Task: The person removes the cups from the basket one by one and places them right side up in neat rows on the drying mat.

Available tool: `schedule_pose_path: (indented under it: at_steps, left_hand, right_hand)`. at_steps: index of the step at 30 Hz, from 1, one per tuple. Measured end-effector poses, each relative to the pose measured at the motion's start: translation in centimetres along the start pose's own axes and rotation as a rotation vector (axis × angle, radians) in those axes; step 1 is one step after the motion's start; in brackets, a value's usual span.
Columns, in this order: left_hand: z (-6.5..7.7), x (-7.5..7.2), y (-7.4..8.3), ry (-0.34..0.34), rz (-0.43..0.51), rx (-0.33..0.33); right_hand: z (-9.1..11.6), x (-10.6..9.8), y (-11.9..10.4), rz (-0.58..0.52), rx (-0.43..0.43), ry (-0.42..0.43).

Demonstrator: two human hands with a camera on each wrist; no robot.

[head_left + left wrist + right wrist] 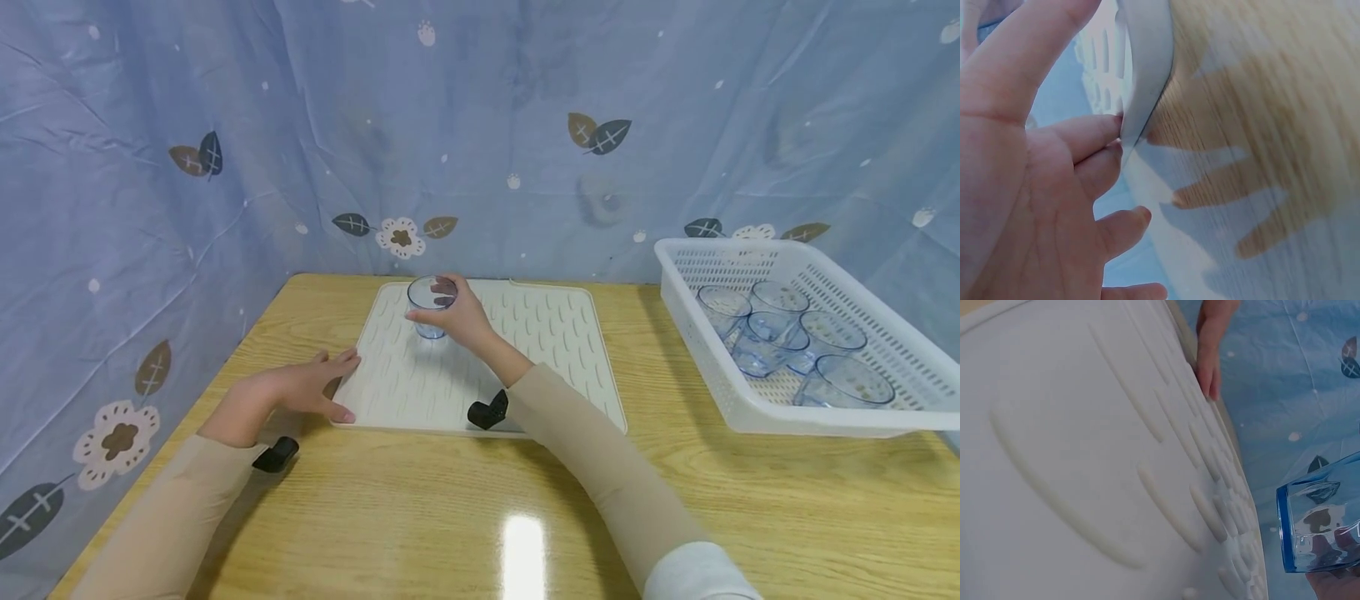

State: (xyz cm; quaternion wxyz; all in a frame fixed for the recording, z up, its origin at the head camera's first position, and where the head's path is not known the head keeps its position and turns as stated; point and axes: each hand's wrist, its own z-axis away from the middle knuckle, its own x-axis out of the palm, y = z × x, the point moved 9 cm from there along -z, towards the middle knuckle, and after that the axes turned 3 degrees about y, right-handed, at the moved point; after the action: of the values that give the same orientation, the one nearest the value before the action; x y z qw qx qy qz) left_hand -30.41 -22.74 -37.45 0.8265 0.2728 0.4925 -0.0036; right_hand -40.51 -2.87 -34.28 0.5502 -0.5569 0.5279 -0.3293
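My right hand (467, 315) grips a clear bluish drinking glass (431, 327) around its side, mouth up, over the back left part of a cream ribbed drying mat (525, 358). In the right wrist view the base of the glass (1325, 519) appears apart from the mat (1072, 450). My left hand (311, 387) is at the mat's left edge, fingers loosely spread. Some of its fingertips touch that edge in the left wrist view, with the palm (1035, 206) facing the camera.
A white perforated basket (697, 358) stands to the right of the mat, holding several similar glasses (832, 333). Beneath everything is a wooden table (390, 500). A blue patterned curtain (510, 108) hangs along the back and left side.
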Motion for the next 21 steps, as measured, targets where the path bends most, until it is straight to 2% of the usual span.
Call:
schedule_pose_path:
  at_steps: [7,12,21]
  left_hand:
    - [-0.1,0.0,0.0,-0.01,-0.001,-0.002]
    - [0.1,0.0,0.2,-0.009,0.008,-0.009]
    - [-0.1,0.0,0.0,-0.001,0.001,-0.001]
  right_hand:
    - [-0.5,0.2,0.7,-0.009,0.023,0.009]
    - [-0.7,0.3,1.5,0.02,0.053,0.022]
    - [-0.9,0.4,2.4,0.063,0.055,0.029]
